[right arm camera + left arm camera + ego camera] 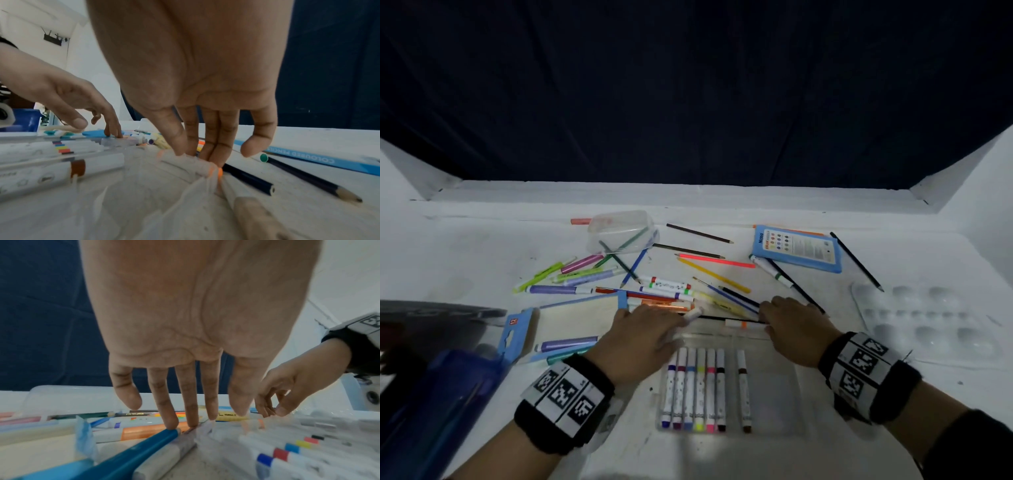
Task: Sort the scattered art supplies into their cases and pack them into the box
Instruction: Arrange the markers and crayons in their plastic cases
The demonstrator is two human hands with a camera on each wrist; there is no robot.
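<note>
Head view: both hands reach over the far edge of a clear marker case (774,387) lying on the white table (482,246) at 6 o'clock. The case holds a row of six markers (697,390) with a brown marker (743,390) lying apart from them at their 3 o'clock. The left hand (640,339) has straight fingers, tips pressing down on pens at the case's 11 o'clock corner, grasping nothing. The right hand (796,329) is at the 1 o'clock corner; right wrist view shows its fingers (216,146) reaching down onto the case's plastic edge beside an orange-banded marker (218,174), but whether they pinch it I cannot tell. Loose pens and pencils (664,284) lie scattered at 12 o'clock, beyond the hands. A blue pencil box (796,248) sits at 1 o'clock, a clear tub (619,229) at 11 o'clock, a paint palette (924,322) at 3 o'clock, and an open blue card pack (571,329) at 9 o'clock.
</note>
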